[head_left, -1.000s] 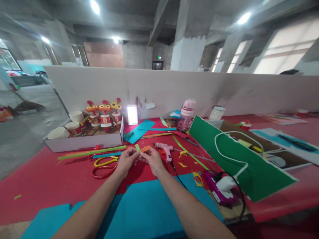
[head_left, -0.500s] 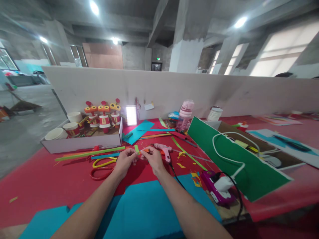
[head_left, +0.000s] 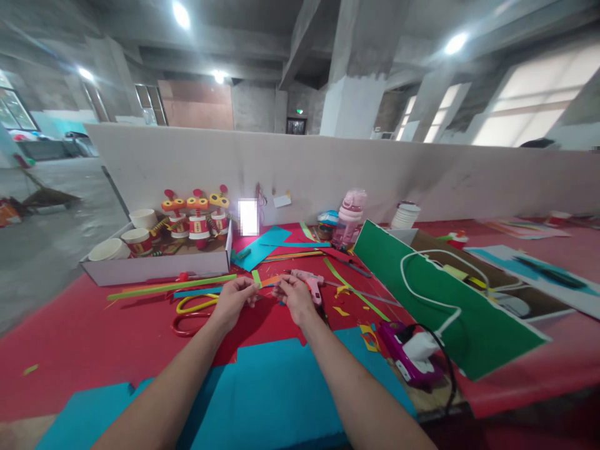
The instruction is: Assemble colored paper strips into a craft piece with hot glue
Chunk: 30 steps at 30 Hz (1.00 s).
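Left hand (head_left: 236,300) pinches, apparently, the green strip (head_left: 255,277); right hand (head_left: 295,297) clamps the orange strip (head_left: 269,282); I favour light, even tension between grips.

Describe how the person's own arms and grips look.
The left grip and right grip are ungloved human hands. The left forearm and right forearm show no sleeves, and neither wrist wears a watch or bracelet. Fine details like rings are too small to tell.
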Available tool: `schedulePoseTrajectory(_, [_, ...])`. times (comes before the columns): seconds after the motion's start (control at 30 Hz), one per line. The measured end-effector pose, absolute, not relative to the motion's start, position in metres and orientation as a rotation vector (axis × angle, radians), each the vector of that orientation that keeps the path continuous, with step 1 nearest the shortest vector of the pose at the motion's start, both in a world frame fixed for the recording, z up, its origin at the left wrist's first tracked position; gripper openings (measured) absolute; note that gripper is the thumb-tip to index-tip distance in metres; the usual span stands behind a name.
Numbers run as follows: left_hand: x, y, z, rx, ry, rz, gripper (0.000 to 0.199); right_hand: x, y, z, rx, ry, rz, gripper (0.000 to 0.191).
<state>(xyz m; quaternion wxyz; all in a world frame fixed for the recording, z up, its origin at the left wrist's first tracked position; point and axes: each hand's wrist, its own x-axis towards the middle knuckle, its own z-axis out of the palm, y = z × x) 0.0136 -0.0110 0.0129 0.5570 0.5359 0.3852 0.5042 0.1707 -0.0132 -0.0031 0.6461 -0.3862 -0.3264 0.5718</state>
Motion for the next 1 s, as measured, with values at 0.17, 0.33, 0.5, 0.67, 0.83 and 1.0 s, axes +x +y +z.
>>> schedulePoseTrajectory(0.17, [0.017,-0.015,0.014,1.304,0.869,1.141,0.024,0.161,-0.02,-0.004,-0.832,-0.807,1.501,0.031])
schedulePoseTrajectory(0.33, [0.019,-0.014,0.011,1.284,0.878,1.169,0.026,0.159,-0.022,-0.002,-0.81,-0.835,1.546,0.034])
schedulePoseTrajectory(0.5, [0.019,-0.012,0.009,1.3,0.888,1.192,0.026,0.159,-0.022,-0.003,-0.785,-0.879,1.543,0.033])
schedulePoseTrajectory(0.67, [0.019,-0.011,0.006,1.268,0.902,1.213,0.026,0.158,-0.022,-0.004,-0.771,-0.805,1.58,0.034])
schedulePoseTrajectory(0.83, [0.02,-0.011,0.005,1.222,0.901,1.225,0.026,0.155,-0.022,-0.006,-0.742,-0.815,1.57,0.028])
schedulePoseTrajectory(1.0, [0.021,-0.012,0.005,1.174,0.94,1.245,0.027,0.153,-0.023,-0.006,-0.756,-0.835,1.559,0.026])
